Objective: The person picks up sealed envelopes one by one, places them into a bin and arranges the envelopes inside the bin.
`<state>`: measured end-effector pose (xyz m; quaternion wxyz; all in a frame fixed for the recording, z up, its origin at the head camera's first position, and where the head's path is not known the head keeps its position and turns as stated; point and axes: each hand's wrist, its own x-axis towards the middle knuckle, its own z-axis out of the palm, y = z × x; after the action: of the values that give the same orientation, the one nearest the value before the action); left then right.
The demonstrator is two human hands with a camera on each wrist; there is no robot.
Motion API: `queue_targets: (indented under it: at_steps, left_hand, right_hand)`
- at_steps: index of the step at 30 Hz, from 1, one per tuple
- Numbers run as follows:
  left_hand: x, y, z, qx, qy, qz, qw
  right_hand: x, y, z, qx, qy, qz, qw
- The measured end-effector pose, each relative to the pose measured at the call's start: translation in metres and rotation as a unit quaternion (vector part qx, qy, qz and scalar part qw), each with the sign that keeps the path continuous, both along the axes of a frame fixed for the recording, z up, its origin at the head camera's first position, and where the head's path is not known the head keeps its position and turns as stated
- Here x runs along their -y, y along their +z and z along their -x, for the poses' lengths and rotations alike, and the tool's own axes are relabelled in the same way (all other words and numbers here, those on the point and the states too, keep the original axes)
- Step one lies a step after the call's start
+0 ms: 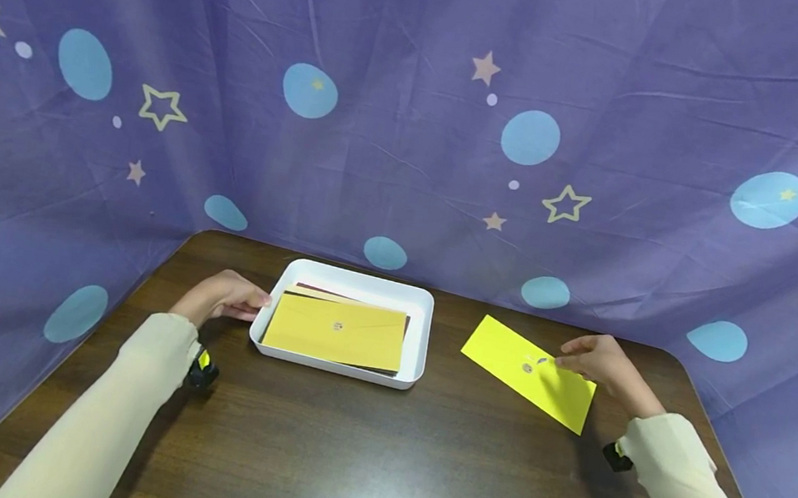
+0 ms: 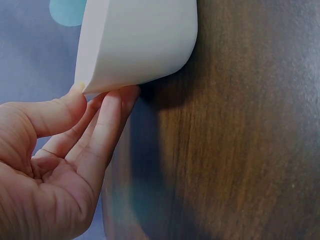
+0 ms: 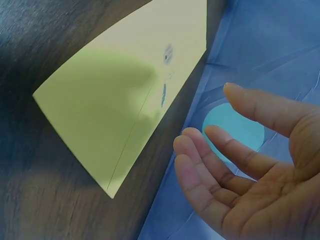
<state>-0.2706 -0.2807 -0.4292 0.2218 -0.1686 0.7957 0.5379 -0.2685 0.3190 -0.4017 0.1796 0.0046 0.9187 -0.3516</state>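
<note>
A white tray [image 1: 419,344] stands at the table's middle left, holding several stacked envelopes with a mustard-yellow envelope [image 1: 311,338] on top. My left hand [image 1: 230,296] pinches the tray's left side. In the left wrist view the thumb lies at the rim and the fingers [image 2: 107,125] reach against the wall below. To the right, a bright yellow envelope [image 1: 506,351] lies slantwise on the table, with a small round print and a blue mark. Over its right part hovers my right hand [image 1: 603,368], fingers loosely bent and nothing between them; the right wrist view shows them apart from the paper.
The brown wooden table [image 1: 358,445] ends at the back against a purple curtain [image 1: 396,156] with stars and blue dots. Inside the tray, a cream envelope [image 1: 310,292] and dark red edges show behind the top one.
</note>
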Motion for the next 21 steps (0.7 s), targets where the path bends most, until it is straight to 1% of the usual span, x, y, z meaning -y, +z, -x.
queue_targets:
  at_steps: [10,17,21]
  left_hand:
    - [0.0,-0.001,0.001,-0.005,0.003,0.002,1.0]
    - [0.0,-0.002,0.0,-0.007,0.0,0.0,1.0]
    - [0.0,-0.002,-0.001,-0.007,0.002,0.001,1.0]
  right_hand:
    - [-0.002,-0.004,0.001,0.0,0.017,-0.033,0.999]
    - [-0.006,-0.011,0.004,-0.011,0.045,-0.095,0.994]
    - [-0.007,-0.014,0.005,-0.014,0.052,-0.124,0.991]
